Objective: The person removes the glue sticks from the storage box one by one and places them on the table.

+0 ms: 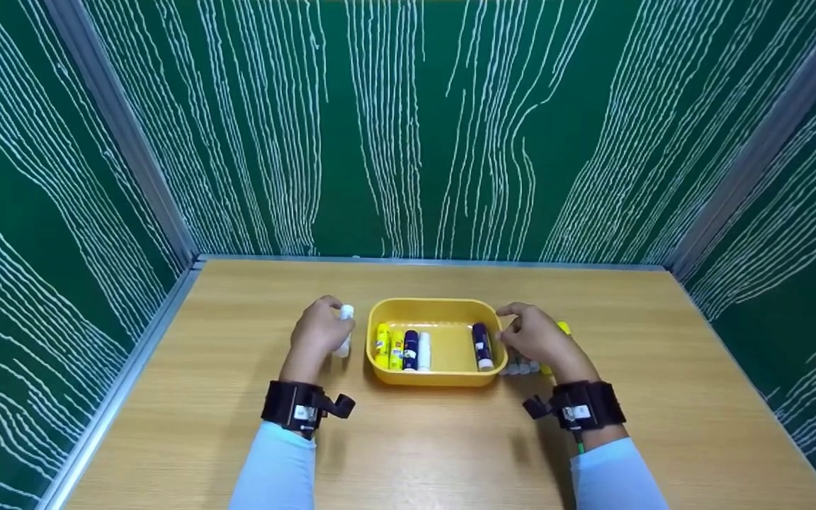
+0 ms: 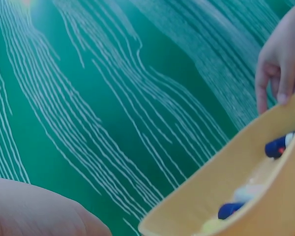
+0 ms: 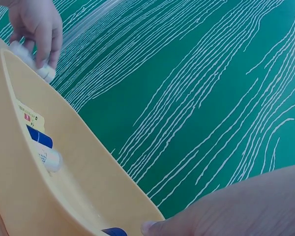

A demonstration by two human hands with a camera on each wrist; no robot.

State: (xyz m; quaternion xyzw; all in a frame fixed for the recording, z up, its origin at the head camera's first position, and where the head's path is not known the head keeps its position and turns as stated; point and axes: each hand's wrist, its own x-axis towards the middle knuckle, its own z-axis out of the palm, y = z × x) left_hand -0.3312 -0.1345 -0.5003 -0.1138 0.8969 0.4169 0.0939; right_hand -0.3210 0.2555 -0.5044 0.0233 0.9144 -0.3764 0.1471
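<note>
Black wrist straps [image 1: 280, 404] nearest, a yellow tray [image 1: 433, 380] ahead
The left hand [image 1: 319, 328] pinches a white glue stick [image 1: 347, 312], just left of the tray; the right hand [image 1: 539, 337] touches its right rim (whether gripping, I cannot tell). Inside lie yellow, navy and white glue sticks [image 1: 411, 350]; beyond stands a green wall [image 1: 337, 127] streaked with white.

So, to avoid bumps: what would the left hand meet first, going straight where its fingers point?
The left hand would likely meet the tub, at its left end, though height is unclear.
</note>
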